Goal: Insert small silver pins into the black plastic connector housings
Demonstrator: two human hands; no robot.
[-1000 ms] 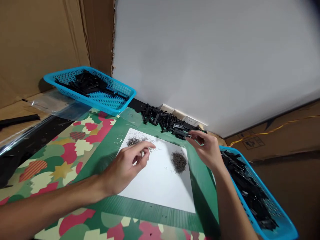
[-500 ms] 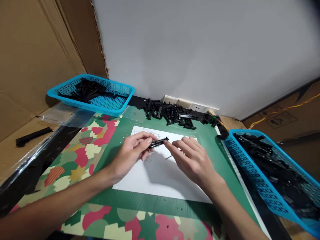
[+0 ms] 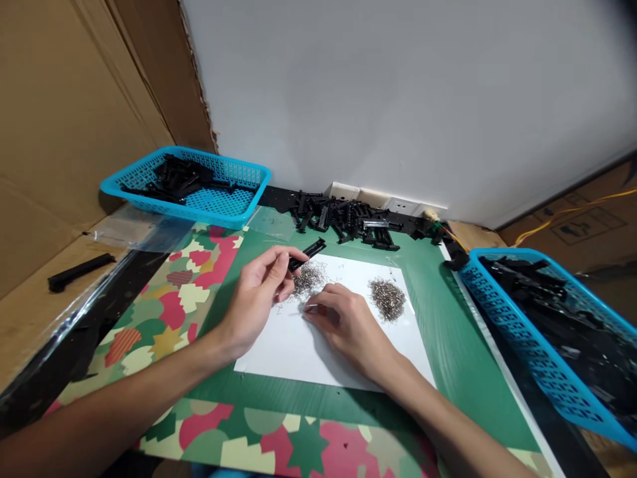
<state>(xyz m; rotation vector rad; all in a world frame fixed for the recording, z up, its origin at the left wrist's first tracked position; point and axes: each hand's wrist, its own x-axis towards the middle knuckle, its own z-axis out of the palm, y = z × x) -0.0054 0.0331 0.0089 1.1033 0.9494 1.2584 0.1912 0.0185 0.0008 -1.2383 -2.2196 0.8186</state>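
A slim black plastic part (image 3: 314, 249) points up and to the right out of my left hand (image 3: 263, 285), whose thumb and fingers are closed on its lower end. Lower and to the right, my right hand (image 3: 346, 322) is pinched over the white sheet (image 3: 279, 352); a thin pale piece shows at its fingertips, too small to make out well. Just behind the fingers lies a pile of small metal pieces (image 3: 309, 277), like tiny springs or clips. Another such pile (image 3: 387, 300) sits on the right part of the sheet.
Many black parts (image 3: 343, 219) are heaped at the back near the wall sockets (image 3: 408, 207). Blue baskets holding black parts stand at the back left (image 3: 239, 221) and at the right (image 3: 527, 358). One black part (image 3: 82, 271) lies at far left.
My right hand has moved left and down, away from the black part, uncovering the right metal pile. My left hand has tilted the part more steeply upward. The view has shifted slightly.
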